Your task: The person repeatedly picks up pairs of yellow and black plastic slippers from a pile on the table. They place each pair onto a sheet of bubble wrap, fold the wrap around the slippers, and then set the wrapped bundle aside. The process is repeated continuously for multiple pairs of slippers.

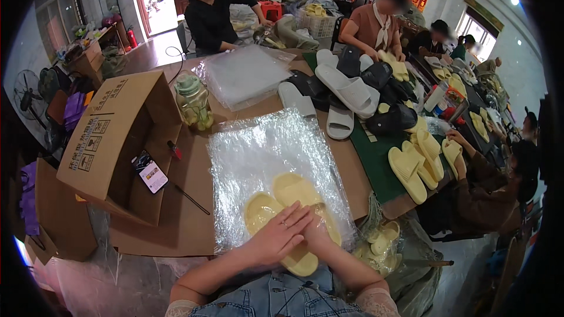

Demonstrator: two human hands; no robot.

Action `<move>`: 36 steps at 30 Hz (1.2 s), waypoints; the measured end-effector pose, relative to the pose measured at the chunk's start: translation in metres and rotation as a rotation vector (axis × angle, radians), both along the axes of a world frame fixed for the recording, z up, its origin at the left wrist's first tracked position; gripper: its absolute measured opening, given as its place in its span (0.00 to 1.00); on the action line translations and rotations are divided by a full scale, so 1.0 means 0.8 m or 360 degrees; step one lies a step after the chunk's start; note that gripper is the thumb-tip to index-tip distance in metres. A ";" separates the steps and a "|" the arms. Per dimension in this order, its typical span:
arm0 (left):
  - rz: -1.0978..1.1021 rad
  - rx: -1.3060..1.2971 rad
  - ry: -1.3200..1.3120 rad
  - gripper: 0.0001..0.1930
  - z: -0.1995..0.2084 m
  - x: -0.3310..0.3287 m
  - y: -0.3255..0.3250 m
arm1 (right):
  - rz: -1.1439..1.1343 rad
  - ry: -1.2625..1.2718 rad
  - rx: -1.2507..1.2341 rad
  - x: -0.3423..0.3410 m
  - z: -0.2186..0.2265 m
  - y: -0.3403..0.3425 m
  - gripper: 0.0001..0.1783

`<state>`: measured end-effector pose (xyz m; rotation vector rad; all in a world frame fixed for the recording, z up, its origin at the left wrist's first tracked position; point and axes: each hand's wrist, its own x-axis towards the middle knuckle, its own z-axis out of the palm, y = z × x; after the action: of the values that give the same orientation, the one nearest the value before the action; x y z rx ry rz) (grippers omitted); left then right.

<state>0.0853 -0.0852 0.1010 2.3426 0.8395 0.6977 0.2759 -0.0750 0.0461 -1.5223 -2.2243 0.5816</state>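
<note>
Two pale yellow slippers lie on a stack of clear plastic bags (264, 144) at the table's near edge. The left slipper (258, 211) shows through a shiny film that seems to be plastic. The right slipper (292, 185) lies close beside it. My left hand (279, 232) is laid flat across the slippers, fingers stretched toward the right, with a ring on one finger. My right hand (317, 229) rests on the right slipper, and its fingers are partly hidden under the left ones. Whether it grips the slipper does not show.
At left stand an open cardboard box (111, 141) holding a phone (150, 171), and a glass jar (192, 103). More clear bags (247, 73) lie behind. Grey slippers (349, 91) and black slippers (392, 118) pile up right. Several people work around the tables. Bagged slippers (385, 240) sit lower right.
</note>
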 end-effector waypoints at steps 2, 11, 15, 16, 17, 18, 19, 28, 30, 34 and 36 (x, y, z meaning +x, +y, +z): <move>-0.0026 -0.0008 -0.0040 0.28 0.004 -0.003 -0.004 | 0.0018 0.0126 0.0215 -0.023 0.002 0.029 0.17; -0.0260 -0.0247 -0.0041 0.30 0.003 -0.040 -0.022 | -0.0354 0.1003 -0.0132 -0.062 -0.037 0.099 0.18; -0.0150 -0.0214 -0.0118 0.34 0.001 -0.071 -0.001 | -0.0127 0.0490 0.0259 -0.059 -0.011 0.083 0.22; -0.0086 -0.0160 -0.0152 0.35 0.004 -0.076 0.008 | -0.0154 0.0451 0.0284 -0.059 -0.003 0.077 0.22; 0.0058 -0.0039 -0.0080 0.35 0.004 -0.082 0.021 | -0.0171 0.0417 0.0263 -0.058 0.003 0.071 0.22; 0.0200 0.0081 -0.0014 0.34 -0.004 -0.087 0.038 | -0.0189 0.0377 0.0241 -0.056 0.009 0.064 0.21; 0.0342 0.0200 0.0051 0.34 -0.014 -0.092 0.054 | -0.0209 0.0336 0.0220 -0.055 0.009 0.061 0.21; 0.0738 0.0173 -0.0274 0.30 -0.104 -0.103 0.108 | -0.0417 0.0444 0.0442 -0.064 -0.028 0.070 0.19; 0.0766 0.0165 -0.0253 0.30 -0.103 -0.105 0.105 | -0.0376 0.0503 0.0362 -0.062 -0.031 0.073 0.18; 0.0716 0.0141 -0.0274 0.31 -0.106 -0.110 0.108 | -0.0356 0.0597 0.0265 -0.064 -0.026 0.074 0.18; 0.0710 0.0143 -0.0275 0.31 -0.104 -0.109 0.108 | -0.0344 0.0585 0.0344 -0.062 -0.038 0.077 0.18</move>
<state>-0.0022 0.0015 0.0176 2.1466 1.2891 1.1227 0.2266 -0.0137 0.0157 -1.3928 -1.7595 0.4905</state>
